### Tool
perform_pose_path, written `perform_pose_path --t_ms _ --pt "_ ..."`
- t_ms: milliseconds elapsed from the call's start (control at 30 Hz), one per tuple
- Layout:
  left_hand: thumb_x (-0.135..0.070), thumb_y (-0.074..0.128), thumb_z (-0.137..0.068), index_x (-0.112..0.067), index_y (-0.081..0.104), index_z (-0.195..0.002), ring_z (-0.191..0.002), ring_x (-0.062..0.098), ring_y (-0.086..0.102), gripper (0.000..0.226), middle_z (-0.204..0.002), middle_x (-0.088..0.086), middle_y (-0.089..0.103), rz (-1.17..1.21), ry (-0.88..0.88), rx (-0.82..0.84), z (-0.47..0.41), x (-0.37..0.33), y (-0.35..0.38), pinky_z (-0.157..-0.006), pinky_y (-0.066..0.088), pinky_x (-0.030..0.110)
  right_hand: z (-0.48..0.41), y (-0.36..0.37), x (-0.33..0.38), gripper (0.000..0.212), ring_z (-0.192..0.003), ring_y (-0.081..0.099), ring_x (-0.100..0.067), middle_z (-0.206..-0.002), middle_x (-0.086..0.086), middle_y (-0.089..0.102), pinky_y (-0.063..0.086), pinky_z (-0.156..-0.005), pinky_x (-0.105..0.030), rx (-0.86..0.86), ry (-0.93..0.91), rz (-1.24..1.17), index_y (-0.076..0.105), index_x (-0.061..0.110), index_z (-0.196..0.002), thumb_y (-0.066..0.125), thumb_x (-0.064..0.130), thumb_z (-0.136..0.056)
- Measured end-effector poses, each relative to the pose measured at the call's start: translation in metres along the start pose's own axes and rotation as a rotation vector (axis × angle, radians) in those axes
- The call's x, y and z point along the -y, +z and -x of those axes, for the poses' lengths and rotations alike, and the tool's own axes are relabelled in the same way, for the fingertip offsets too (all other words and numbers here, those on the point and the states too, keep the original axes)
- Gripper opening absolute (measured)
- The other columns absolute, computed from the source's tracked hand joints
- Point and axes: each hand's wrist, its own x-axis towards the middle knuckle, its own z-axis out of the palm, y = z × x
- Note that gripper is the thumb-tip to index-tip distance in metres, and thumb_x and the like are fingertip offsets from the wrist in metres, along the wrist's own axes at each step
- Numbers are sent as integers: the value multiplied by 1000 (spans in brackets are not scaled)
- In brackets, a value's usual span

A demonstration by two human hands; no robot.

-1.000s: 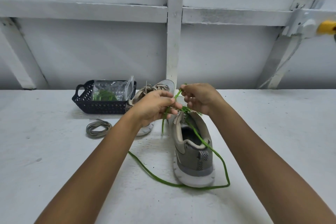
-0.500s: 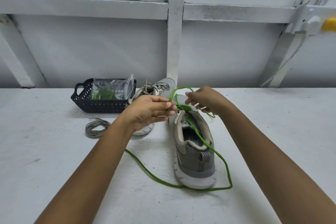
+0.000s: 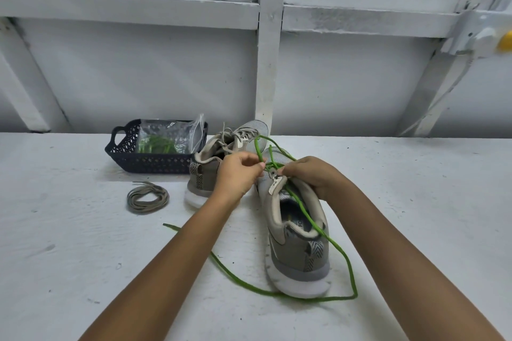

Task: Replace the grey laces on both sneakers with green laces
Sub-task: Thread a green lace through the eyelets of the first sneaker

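On the desk (image 3: 69,243), seen from your head camera, the near sneaker (image 3: 299,255) lies heel toward you, with the green lace (image 3: 258,150) partly threaded near its toe. Your left hand (image 3: 238,174) pinches 1 stretch of that lace and holds it upright just above the eyelets. Your right hand (image 3: 313,177) has its fingers curled at the eyelet row and appears to pinch the lace there too; the exact contact is hidden behind your knuckles.

The main risk is the slack. A long tail runs through the shoe opening, over the heel collar and loops round the heel on the desk. A hard pull could snag it on the collar, or drag the sneaker sideways.

With both hands crowded over the eyelets, you could skip a hole or twist the lace, and the 2 ends could finish uneven.

Just beside your left hand, the far sneaker (image 3: 206,159) carries its grey laces; catching 1 by mistake is easy. The removed grey lace (image 3: 148,199) lies coiled well apart, near the basket (image 3: 155,163) holding a bag (image 3: 166,138) of green lace.
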Motion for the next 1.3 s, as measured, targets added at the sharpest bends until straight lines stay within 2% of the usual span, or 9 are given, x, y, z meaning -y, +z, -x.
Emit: perform_pose_path --t_ms 267,600,800,967,1033,1067,1133,1200,1300 --pt "-2 65 -84 -6 65 -87 -80 23 60 5 -81 10 64 -98 31 -14 -4 10 9 -84 52 42 0 0 -6 15 -64 56 -26 -69 -16 61 50 -74 -34 50 -32 -130 66 3 -68 63 -3 -82" --pt "-11 66 -84 -13 64 -81 -70 9 54 4 -72 -6 60 -319 202 -40 1 17 15 -63 38 15 -3 3 -9 18 -75 55 -29 -82 -23 60 48 -78 -40 3 -24 -84 68 -9 -90 62 6 -83" --pt "-17 63 -88 -6 75 -94 -72 10 62 17 -90 8 73 -407 170 44 4 10 10 -62 44 14 -2 4 -9 19 -73 57 -24 -79 -17 66 51 -79 -39 21 -98 66 70 14 -70 60 4 -83" --pt "-46 46 -95 -18 48 -47 -50 14 43 56 -43 -3 47 -383 64 129 21 -2 6 -51 30 30 -1 3 -9 18 -58 52 -16 -63 -7 58 45 -61 -26 13 -111 108 62 13 -69 61 6 -85" --pt "-65 43 -84 -22 65 -69 -66 15 56 51 -63 -1 61 -269 26 195 31 -6 9 -66 43 28 0 2 -10 13 -64 53 -21 -69 -12 59 46 -68 -31 15 -99 66 62 9 -74 59 4 -85" --pt "-70 45 -77 -20 67 -104 -91 17 61 61 -94 6 67 -262 6 232 35 -6 11 -86 46 32 0 0 -10 10 -67 54 -23 -73 -14 59 46 -70 -33 15 -89 38 62 7 -77 58 3 -86" --pt "-61 60 -77 -24 20 -149 -132 19 37 90 -142 8 39 -331 -26 267 41 -5 13 -111 30 38 1 -2 -11 12 -69 53 -24 -74 -14 57 44 -69 -34 5 -64 -5 61 7 -77 55 2 -86" --pt "-39 65 -85 -27 2 -151 -141 19 22 92 -152 7 21 -362 -10 257 45 -3 17 -115 21 34 2 -5 -12 17 -67 51 -23 -74 -13 55 42 -67 -32 -26 -46 -38 59 10 -73 52 2 -87" --pt "-26 54 -93 -23 13 -151 -142 18 20 70 -153 6 20 -340 -6 201 48 -1 22 -110 19 27 7 -10 -15 20 -64 53 -19 -74 -11 57 42 -62 -28 -50 -69 -221 53 9 -75 46 -2 -90"
